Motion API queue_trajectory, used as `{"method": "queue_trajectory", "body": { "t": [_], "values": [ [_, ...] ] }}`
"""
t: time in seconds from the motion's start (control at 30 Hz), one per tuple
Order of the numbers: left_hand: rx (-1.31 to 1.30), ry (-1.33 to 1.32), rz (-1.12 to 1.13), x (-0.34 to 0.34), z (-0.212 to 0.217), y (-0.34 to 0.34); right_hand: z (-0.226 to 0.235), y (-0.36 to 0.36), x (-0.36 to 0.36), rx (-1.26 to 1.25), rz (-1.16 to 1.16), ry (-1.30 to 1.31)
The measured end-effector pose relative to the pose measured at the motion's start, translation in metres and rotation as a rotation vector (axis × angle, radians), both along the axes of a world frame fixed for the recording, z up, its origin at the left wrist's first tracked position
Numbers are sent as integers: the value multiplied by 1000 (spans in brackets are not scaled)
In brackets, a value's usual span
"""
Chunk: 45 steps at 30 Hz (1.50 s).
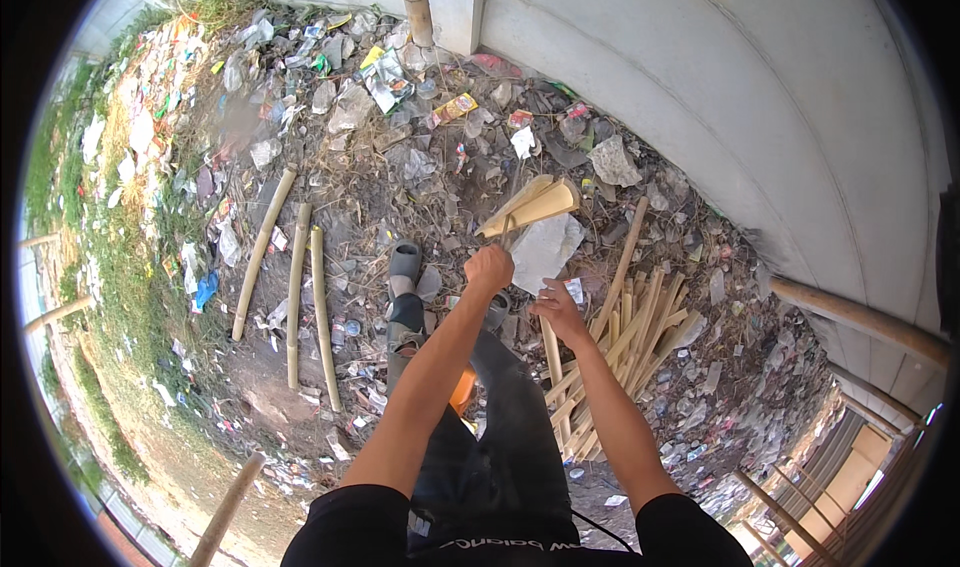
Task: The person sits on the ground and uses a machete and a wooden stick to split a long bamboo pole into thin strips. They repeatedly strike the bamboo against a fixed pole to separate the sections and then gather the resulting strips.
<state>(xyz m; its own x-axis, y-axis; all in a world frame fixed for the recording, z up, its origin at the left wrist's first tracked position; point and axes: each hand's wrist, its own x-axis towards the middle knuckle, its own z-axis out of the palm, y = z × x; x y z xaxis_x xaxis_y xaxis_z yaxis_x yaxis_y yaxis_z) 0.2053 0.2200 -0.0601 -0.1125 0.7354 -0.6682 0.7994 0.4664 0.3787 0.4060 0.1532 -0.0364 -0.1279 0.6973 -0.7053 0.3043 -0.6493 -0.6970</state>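
Note:
My left hand [488, 267] is closed in a fist, and a thin dark piece sticks up past it toward the split bamboo; its kind is not clear. Just beyond lie wide split bamboo pieces [535, 207], pale inside. My right hand [560, 310] has its fingers apart, beside a flat grey-white slab [546, 251] on the ground. Below that hand, the end of a narrow bamboo strip [552, 352] shows; whether they touch I cannot tell. A pile of bamboo strips [640, 337] lies to the right, under and beyond my right forearm.
Several bamboo poles [297, 297] lie on the left. Litter and stones, including a grey rock [613, 162], cover the ground. A concrete wall [720, 77] runs along the far right, with a bamboo pole [860, 317] against it. Something orange [462, 392] shows by my legs.

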Motion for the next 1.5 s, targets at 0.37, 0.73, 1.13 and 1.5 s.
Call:
{"method": "queue_trajectory", "body": {
  "t": [0.37, 0.73, 1.13, 1.5],
  "values": [
    [342, -439, 247, -54, 21, -34, -114, 8, -75, 275, -334, -335],
    [153, -189, 416, -235, -8, -258, 110, 56, 68, 544, -364, -468],
    [-101, 136, 378, -281, -12, -353, 416, 7, 93, 513, -303, -1020],
    [107, -130, 535, -281, 41, -301, 16, 47, 92, 428, -355, -536]
  ]
}}
